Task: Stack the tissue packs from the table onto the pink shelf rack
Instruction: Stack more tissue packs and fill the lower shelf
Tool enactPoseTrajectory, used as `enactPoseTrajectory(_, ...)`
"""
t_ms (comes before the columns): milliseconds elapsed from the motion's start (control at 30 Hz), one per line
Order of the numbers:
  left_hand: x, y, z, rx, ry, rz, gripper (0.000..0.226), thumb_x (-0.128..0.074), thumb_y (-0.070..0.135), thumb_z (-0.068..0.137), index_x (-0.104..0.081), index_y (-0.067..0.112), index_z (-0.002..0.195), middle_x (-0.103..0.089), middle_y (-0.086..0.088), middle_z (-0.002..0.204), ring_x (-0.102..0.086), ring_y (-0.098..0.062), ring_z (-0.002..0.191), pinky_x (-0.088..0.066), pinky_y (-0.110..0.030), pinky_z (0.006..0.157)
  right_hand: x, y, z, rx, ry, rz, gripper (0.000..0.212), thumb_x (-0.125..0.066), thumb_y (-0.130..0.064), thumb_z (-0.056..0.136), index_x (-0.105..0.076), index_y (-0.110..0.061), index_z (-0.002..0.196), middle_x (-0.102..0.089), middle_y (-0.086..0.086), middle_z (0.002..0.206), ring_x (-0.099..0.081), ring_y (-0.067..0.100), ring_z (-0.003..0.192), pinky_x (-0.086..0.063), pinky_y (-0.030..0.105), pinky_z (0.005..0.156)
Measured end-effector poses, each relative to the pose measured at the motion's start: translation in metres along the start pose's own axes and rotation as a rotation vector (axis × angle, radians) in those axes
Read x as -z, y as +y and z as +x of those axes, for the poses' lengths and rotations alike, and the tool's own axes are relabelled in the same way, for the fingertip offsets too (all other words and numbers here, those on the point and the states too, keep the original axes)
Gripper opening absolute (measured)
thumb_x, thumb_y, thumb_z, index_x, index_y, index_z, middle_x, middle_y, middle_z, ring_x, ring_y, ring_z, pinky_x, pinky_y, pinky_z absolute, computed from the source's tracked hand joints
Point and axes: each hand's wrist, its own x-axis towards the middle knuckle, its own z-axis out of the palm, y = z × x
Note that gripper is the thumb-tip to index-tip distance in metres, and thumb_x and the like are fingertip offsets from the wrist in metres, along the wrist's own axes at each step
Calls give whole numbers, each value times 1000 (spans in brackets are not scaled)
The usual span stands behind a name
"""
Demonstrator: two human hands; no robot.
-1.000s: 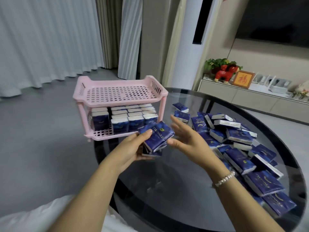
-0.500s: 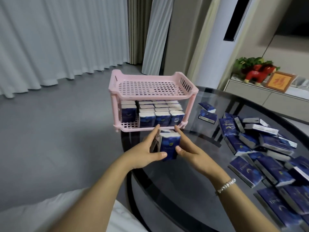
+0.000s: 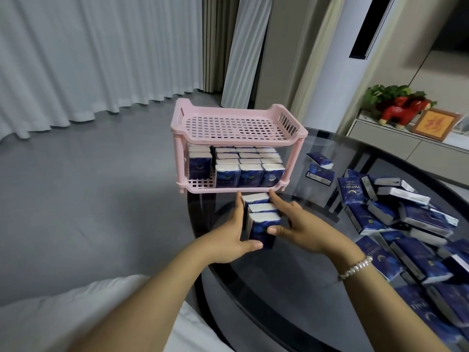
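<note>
A row of 3 tissue packs (image 3: 261, 219) stands upright between both hands, white top edges up, dark blue faces toward the camera. The left hand (image 3: 229, 237) presses its palm and straight fingers on the left side of the row, with the thumb across the front bottom of the nearest pack. The right hand (image 3: 302, 227) presses from the right side, fingers straight along the packs, thumb on the blue front face. So both hands are clamped flat on the row, one on each side. Whether the row touches the glass table (image 3: 291, 283) or is just above it, I cannot tell.

Just beyond the fingertips stands the pink shelf rack (image 3: 238, 128). Its lower shelf holds upright packs (image 3: 243, 168) in rows; its top shelf is a bare pink grid.

To the right of the right hand lies a loose pile of packs (image 3: 401, 219) on the table. On 1 of them (image 3: 351, 190) letters like "TWINKLE" can be read, turned upside down. A pearl bracelet (image 3: 356, 268) is on the right wrist.
</note>
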Motion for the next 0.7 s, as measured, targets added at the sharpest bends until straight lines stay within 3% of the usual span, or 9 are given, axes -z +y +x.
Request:
enactPoseTrajectory(167,-4,1,5,-39,67,3,114,-64,39,87,36,29,140,12,10,160,-6,-12,147,-16,-33,120,-1,1,0,8,9,-9,83,-55,-29,93,6,-30,149,-39,0,145,-49,13,118,-36,18,94)
enactPoseTrajectory(300,-5,0,9,-64,128,-19,106,-67,37,85,17,29,149,-7,8,161,-17,-12,145,-20,-30,118,10,3,1,29,37,60,93,-69,-26,83,-3,-35,148,-42,-6,145,-47,6,118,-36,17,95)
enactPoseTrajectory(400,-4,0,11,-49,132,-21,103,-68,37,85,12,28,149,-12,7,159,-22,-12,143,-22,-23,113,22,-4,5,54,-39,18,95,-73,-29,78,-9,-43,147,-35,-8,143,-36,10,126,-31,21,98)
enactPoseTrajectory(467,-4,0,12,-41,133,-41,102,-69,36,84,9,28,149,-18,5,157,-27,-12,140,-25,-20,107,30,-11,12,71,-105,12,94,-76,-29,75,-16,-39,147,-32,-9,145,-31,9,131,-28,21,100)
enactPoseTrajectory(633,7,-6,10,-18,171,-106,99,-73,30,82,3,33,145,-27,2,151,-34,-13,135,-30,-20,99,34,-32,41,93,-228,-136,90,-81,-32,68,-30,-25,141,-40,-8,137,-41,11,123,-35,25,103)
enactPoseTrajectory(700,15,-13,8,-7,197,-145,95,-74,29,80,-2,35,142,-27,1,153,-36,-15,135,-32,-23,104,34,-42,52,110,-250,-184,83,-81,-34,68,-34,-24,136,-47,-8,127,-47,12,114,-40,25,95)
